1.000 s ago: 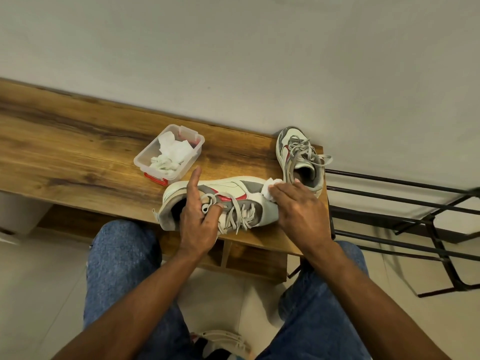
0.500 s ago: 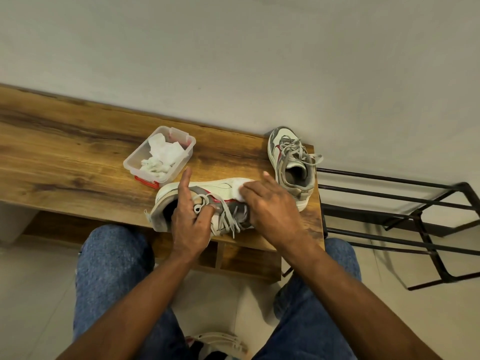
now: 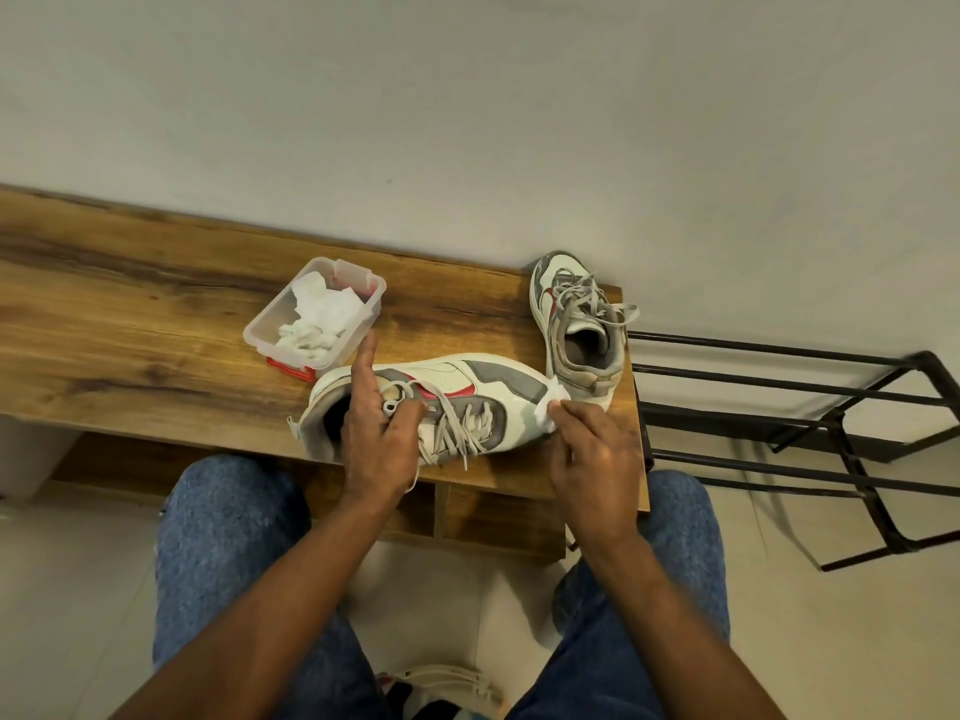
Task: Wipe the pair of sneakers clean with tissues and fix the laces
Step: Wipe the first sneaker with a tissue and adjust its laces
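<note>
While the person sits with blue-jeaned knees (image 3: 228, 527) by the wooden bench (image 3: 130, 324), the left hand (image 3: 376, 433) holds the near sneaker (image 3: 457, 402) at its opening, with fingers curled over the tongue and one finger pointing straight up. The right hand (image 3: 592, 459) pinches a white tissue (image 3: 553, 400) against the toe of that shoe, which lies on the bench's front edge. Behind it stands the other sneaker (image 3: 576, 324), laces loose. Farther left sits a clear plastic box (image 3: 267, 330) with crumpled tissues (image 3: 319, 317). A black metal rack (image 3: 805, 423) stands to the right.
</note>
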